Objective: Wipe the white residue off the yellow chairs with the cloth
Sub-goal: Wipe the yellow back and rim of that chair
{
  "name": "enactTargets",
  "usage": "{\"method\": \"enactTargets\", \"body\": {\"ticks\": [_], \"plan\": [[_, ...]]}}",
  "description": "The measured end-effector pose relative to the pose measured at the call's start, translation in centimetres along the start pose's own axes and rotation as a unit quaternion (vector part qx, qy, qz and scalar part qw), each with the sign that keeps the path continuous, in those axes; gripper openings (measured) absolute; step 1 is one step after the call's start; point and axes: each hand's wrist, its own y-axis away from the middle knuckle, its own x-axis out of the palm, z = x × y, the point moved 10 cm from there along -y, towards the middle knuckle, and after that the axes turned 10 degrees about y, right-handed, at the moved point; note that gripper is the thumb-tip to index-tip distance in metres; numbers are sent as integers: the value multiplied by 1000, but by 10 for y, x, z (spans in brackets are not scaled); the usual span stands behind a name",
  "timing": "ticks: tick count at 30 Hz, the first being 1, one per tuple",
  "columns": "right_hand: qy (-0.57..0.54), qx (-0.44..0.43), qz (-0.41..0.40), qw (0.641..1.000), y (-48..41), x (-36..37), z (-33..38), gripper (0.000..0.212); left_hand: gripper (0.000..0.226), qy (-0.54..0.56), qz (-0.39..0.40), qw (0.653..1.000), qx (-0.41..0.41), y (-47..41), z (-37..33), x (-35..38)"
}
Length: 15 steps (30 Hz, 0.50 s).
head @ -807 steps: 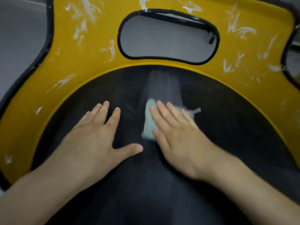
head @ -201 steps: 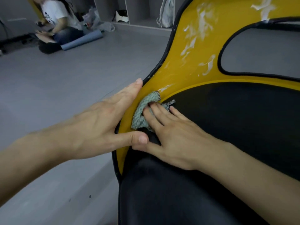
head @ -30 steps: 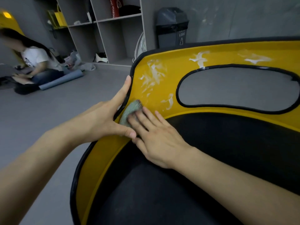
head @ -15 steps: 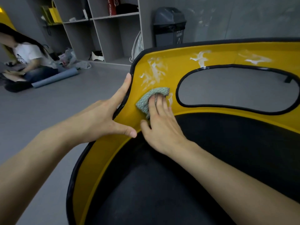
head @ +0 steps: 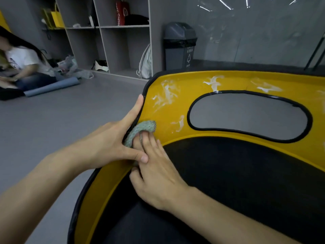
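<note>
We press the cloth [head: 140, 128] onto the yellow chair [head: 109, 187] rim under the straight fingers of our right hand [head: 154, 173], our left hand [head: 112, 143] braced open just beside it, with the nearest white residue [head: 165, 95] just beyond the right fingertips.

A shelf unit [head: 109, 41] was stood on the grey floor [head: 61, 124], a bin [head: 180, 46] just beside it, a rolled mat [head: 52, 86] and yellow chair [head: 186, 95] nearby.

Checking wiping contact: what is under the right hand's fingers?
The green cloth, bunched, showing past the fingertips of the right hand, pressed against the yellow chair. Whether the surface beneath is clean cannot be seen; cloth and fingers cover it.
</note>
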Motion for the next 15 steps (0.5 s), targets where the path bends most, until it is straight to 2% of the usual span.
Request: {"method": "enactTargets", "body": {"ticks": [2, 6, 9, 13, 15], "plan": [[36, -16, -19, 999, -5, -8, -13, 76, 130, 10, 0, 1000, 0, 0, 0, 0], [86, 43, -117, 988, -39, -58, -53, 84, 128, 18, 1, 1000, -8, 1, 3, 2], [48, 58, -99, 992, -31, -40, -39, 85, 127, 32, -5, 999, -2, 1, 2, 0], [36, 35, -20, 999, -2, 0, -24, 75, 127, 36, -3, 999, -1, 3, -1, 1], [54, 46, -32, 997, -10, -13, -36, 80, 126, 31, -1, 1000, -6, 3, -1, 2]]}}
